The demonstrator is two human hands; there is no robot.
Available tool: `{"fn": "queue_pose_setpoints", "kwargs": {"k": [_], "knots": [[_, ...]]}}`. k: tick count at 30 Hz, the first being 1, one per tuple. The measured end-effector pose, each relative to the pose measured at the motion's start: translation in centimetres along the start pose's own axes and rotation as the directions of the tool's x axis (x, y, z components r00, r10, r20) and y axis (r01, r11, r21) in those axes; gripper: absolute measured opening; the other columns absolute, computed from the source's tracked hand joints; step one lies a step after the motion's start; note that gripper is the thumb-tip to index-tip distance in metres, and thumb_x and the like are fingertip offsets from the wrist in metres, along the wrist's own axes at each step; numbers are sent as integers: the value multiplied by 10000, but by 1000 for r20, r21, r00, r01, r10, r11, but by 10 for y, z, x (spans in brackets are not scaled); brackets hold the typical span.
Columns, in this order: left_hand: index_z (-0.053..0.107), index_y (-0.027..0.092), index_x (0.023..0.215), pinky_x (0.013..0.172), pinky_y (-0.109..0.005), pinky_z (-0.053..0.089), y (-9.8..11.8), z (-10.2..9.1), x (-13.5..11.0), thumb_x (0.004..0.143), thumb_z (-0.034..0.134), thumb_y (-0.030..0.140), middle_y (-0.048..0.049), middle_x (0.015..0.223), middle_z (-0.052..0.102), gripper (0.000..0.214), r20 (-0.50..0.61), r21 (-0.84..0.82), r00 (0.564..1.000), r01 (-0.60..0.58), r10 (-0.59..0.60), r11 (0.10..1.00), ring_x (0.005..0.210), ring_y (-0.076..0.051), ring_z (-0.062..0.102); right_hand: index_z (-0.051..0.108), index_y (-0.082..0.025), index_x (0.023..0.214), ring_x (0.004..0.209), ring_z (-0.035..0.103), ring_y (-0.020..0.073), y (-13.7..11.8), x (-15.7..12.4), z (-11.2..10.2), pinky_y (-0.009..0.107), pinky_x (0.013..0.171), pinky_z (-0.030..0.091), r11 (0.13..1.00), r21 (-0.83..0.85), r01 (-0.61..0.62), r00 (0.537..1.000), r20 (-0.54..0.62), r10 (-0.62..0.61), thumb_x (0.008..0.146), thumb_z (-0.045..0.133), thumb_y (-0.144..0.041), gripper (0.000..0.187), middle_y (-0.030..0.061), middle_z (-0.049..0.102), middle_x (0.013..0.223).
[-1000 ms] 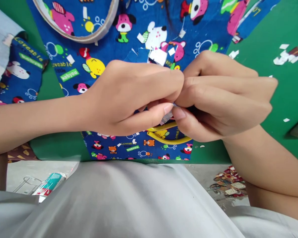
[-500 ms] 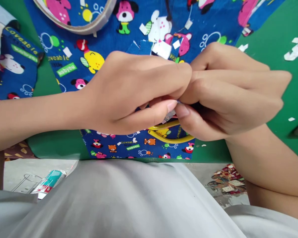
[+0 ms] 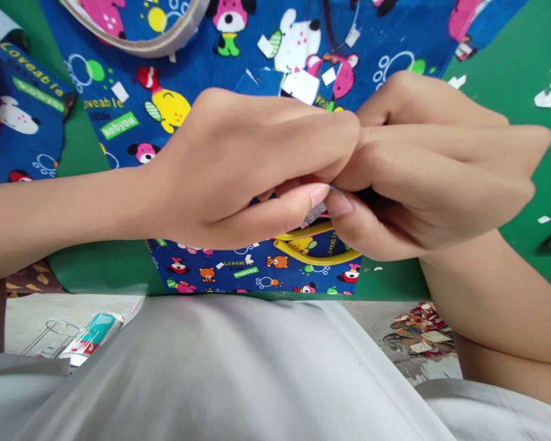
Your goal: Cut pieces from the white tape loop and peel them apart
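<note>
My left hand [image 3: 266, 165] and my right hand [image 3: 431, 177] meet in the middle of the head view, knuckles touching. Both are closed, thumbs pinched against curled fingers. Their thumb tips almost touch at a tiny bluish bit, too small and hidden for me to name. Just below the fingers, a tool with yellow curved handles [image 3: 314, 258] lies on the blue cartoon-print fabric [image 3: 211, 285]; my hands cover the rest of it. A greyish translucent piece shows behind the thumbs, partly hidden.
A tape roll [image 3: 165, 48] rests on the fabric at the upper left. White paper scraps [image 3: 303, 86] lie around on the fabric and green table [image 3: 119, 269]. More print fabric [image 3: 27, 116] is at far left. On the floor are a can [image 3: 94, 337] and a scrap heap [image 3: 425, 331].
Both hands have shifted very slightly to the right and keep the same pinch. The table items appear a little displaced as the view moves.
</note>
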State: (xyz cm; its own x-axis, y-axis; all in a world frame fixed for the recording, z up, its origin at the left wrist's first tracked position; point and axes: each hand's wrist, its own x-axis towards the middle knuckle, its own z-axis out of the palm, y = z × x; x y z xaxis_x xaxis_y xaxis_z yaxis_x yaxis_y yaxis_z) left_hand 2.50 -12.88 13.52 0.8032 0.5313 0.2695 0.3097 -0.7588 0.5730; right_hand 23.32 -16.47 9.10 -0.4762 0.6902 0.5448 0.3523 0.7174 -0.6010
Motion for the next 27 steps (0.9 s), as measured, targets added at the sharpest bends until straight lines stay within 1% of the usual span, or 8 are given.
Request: {"fn": "queue_pose_setpoints", "kwargs": {"k": [5, 10, 14, 20, 22, 24, 25, 27], "knots": [[529, 207, 793, 612, -203, 397, 3, -1, 0, 972, 453, 250, 67, 637, 611, 200, 54, 0, 997, 49, -49, 999, 696, -33, 652, 458, -190, 792, 580, 401, 47, 4, 1, 3, 279, 647, 328, 995, 93, 32, 998, -60, -27, 931, 511, -271, 169, -37, 340, 605], [494, 205, 819, 654, -199, 430, 3, 1, 0, 990, 385, 297, 49, 699, 602, 223, 138, -68, 987, 91, -81, 994, 735, -37, 666, 457, -184, 760, 589, 336, 46, 6, 8, 1, 297, 645, 305, 994, 86, 75, 996, -60, -70, 924, 529, -227, 184, -37, 336, 607], [556, 183, 892, 685, -184, 444, 3, 0, -1, 1008, 353, 281, 45, 829, 667, 253, 176, -37, 980, 98, -90, 995, 852, -47, 726, 497, -195, 673, 613, 348, 71, 7, 20, -7, 262, 581, 347, 987, 141, 77, 994, 71, -87, 835, 588, -205, 186, -36, 433, 544], [517, 177, 833, 641, -135, 441, 9, -5, -3, 1011, 445, 277, 91, 810, 709, 216, 84, 121, 996, 11, -21, 993, 777, -8, 727, 521, -185, 654, 635, 370, 50, 1, 25, -19, 251, 614, 352, 994, 111, -13, 995, 102, 2, 860, 593, -220, 221, -36, 436, 556], [526, 168, 896, 740, -86, 514, 6, -5, -6, 1040, 386, 270, 85, 903, 719, 226, 111, 134, 994, 6, -21, 991, 904, -10, 761, 513, -165, 668, 655, 394, 30, 0, 23, -17, 251, 647, 342, 996, 87, -30, 993, 116, 20, 871, 586, -221, 223, -33, 420, 594], [555, 170, 1033, 946, -119, 591, -1, -4, -9, 1073, 229, 375, 54, 1029, 710, 387, 136, 83, 991, -31, 19, 996, 1188, -76, 755, 493, -157, 677, 638, 394, 20, 2, 19, -12, 248, 646, 335, 997, 75, -6, 991, 136, -5, 849, 576, -200, 196, -33, 384, 596], [567, 178, 1114, 1049, -169, 605, -6, -3, -11, 1068, 124, 454, 37, 1094, 699, 524, 137, 48, 990, -51, 44, 998, 1352, -129, 697, 476, -162, 678, 604, 349, 19, 3, 16, -9, 248, 626, 317, 995, 94, 47, 999, -6, -46, 849, 571, -216, 203, -33, 325, 575], [576, 192, 1207, 1135, -242, 606, -16, -1, -14, 1007, -55, 578, 11, 1173, 676, 766, 116, -9, 991, -66, 66, 998, 1545, -209, 557, 490, -184, 737, 586, 386, 23, 5, 9, -3, 228, 659, 386, 991, 119, 54, 998, -50, -48, 906, 559, -261, 198, -36, 288, 562]]}}
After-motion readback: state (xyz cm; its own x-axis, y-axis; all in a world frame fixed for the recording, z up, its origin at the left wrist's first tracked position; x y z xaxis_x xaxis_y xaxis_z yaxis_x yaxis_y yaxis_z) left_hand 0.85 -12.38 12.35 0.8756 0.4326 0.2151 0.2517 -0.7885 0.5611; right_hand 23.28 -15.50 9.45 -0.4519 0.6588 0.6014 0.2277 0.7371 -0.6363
